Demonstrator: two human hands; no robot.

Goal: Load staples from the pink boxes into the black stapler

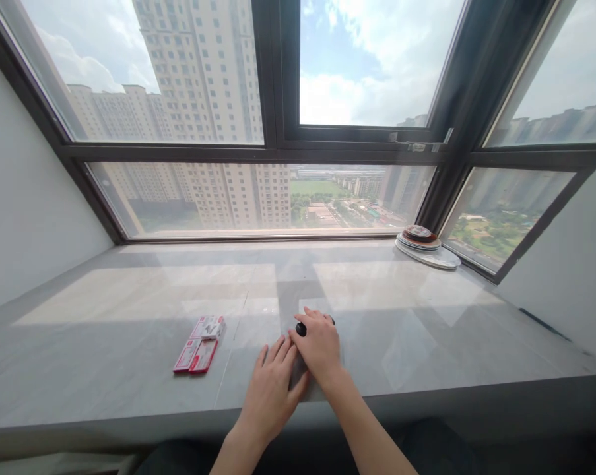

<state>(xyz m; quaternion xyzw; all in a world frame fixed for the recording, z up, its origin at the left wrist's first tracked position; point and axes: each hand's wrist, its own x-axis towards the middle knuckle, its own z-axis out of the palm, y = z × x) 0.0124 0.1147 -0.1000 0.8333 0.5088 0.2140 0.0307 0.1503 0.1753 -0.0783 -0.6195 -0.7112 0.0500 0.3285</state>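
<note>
Both hands are together near the front edge of the pale stone sill (144, 389). My right hand (321, 343) curls over a black object (301, 328), whose rounded end shows beside the fingers; the rest is hidden under the hand. Just left of it, my left hand (275, 382) lies with its fingers stretched forward, the fingertips meeting the right hand. Between the two hands a dark patch shows, too covered to make out. Off to the left lie small red and white boxes (203, 356), with a white box (213, 328) on top at the back.
A stack of round plates (426, 256) stands in the back right corner of the sill, by the window frame. Dark-framed windows (272, 155) rise behind the sill. A thin dark strip (544, 323) lies along the right wall.
</note>
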